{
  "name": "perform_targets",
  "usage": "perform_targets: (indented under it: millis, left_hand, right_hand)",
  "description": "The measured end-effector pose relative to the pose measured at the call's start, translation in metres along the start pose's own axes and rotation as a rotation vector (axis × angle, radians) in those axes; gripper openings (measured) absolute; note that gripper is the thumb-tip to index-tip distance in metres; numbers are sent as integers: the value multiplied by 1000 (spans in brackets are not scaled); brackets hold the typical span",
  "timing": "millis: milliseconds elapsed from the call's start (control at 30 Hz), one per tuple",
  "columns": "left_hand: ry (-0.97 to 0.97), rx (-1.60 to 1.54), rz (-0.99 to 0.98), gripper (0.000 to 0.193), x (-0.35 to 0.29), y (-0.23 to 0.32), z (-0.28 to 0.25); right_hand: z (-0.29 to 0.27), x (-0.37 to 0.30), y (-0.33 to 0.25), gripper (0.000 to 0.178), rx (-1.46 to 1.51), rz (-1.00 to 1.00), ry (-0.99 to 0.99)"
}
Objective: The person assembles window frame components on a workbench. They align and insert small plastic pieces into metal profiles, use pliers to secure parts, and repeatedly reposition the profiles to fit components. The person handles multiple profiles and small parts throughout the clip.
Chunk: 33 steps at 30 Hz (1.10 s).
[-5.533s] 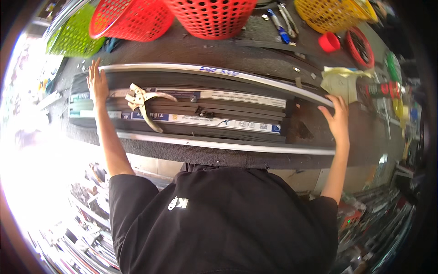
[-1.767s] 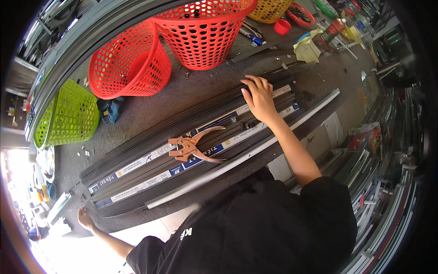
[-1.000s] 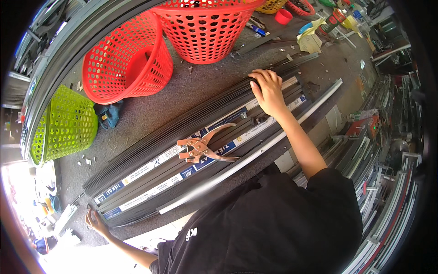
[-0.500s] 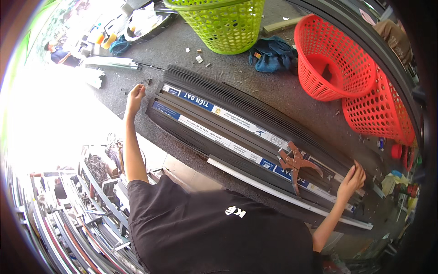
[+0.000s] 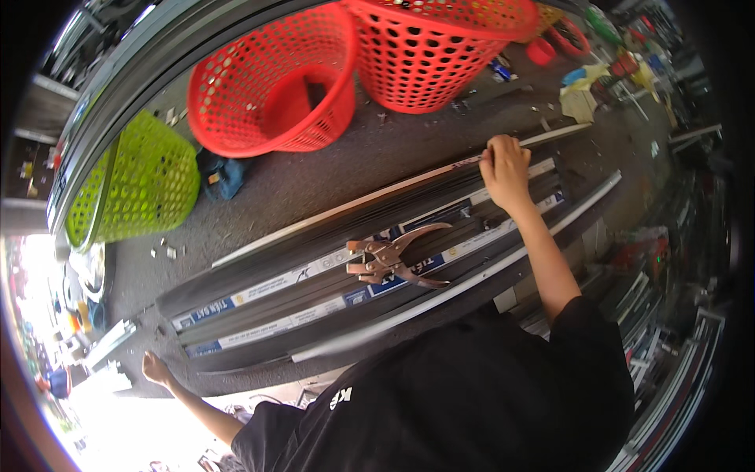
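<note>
My right hand (image 5: pixel 506 167) has its fingers curled over a long, thin pale strip (image 5: pixel 338 215) along the far side of a bundle of dark long profiles (image 5: pixel 236 274). Two labelled bands in white and blue run lengthwise on the bundle. On top of its middle lies a copper-brown plier-like tool (image 5: pixel 385 259) with two curved handles, touched by neither hand. My left hand (image 5: pixel 155 367) is closed beyond the bundle's left end; whatever it may hold is too small to see. A white rail (image 5: pixel 393 318) lies along the bundle's near side.
Two red perforated baskets (image 5: pixel 275 86) stand beyond the bundle, with a green basket (image 5: pixel 157 185) farther left. A blue cloth (image 5: pixel 226 177) lies between them. Small scraps (image 5: pixel 165 250) dot the dark floor. Long profiles (image 5: pixel 668 385) are stacked at the lower right.
The view has swung to the right. My right hand has gone from the bundle's right end to the pale strip, now plainly seen along the far side. My left hand stays closed.
</note>
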<state>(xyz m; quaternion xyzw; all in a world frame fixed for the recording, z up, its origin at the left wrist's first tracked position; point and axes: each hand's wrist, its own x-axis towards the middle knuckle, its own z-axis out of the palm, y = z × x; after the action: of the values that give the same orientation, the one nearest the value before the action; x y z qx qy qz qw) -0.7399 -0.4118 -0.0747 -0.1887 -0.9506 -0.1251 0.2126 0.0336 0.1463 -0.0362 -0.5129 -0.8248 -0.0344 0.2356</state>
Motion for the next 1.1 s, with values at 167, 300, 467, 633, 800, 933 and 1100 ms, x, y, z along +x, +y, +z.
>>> perform_targets:
  millis: [167, 300, 467, 633, 800, 933, 1100]
  left_hand:
    - [2, -217, -155, 49, -11, 5, 20]
    - [-286, 151, -166, 53, -13, 24, -17]
    - [69, 212, 92, 51, -35, 120, -64]
    - [-137, -262, 662, 33, -84, 307, -67]
    - [-402, -269, 746, 34, -118, 380, -63]
    - [-459, -221, 517, 37, -137, 386, -76]
    - [-179, -98, 530, 38, -229, 509, -129]
  right_hand:
    - [0, -3, -5, 18, -47, 62, 26]
    - [-2, -6, -6, 13, 69, 11, 103]
    - [0, -2, -1, 14, 322, -83, 55]
    - [1, 3, 11, 16, 457, -141, -25]
    - [-14, 11, 23, 21, 509, -171, -315]
    - [-49, 6, 67, 29, 665, -206, -229]
    - [-122, 11, 228, 27, 627, -118, -143]
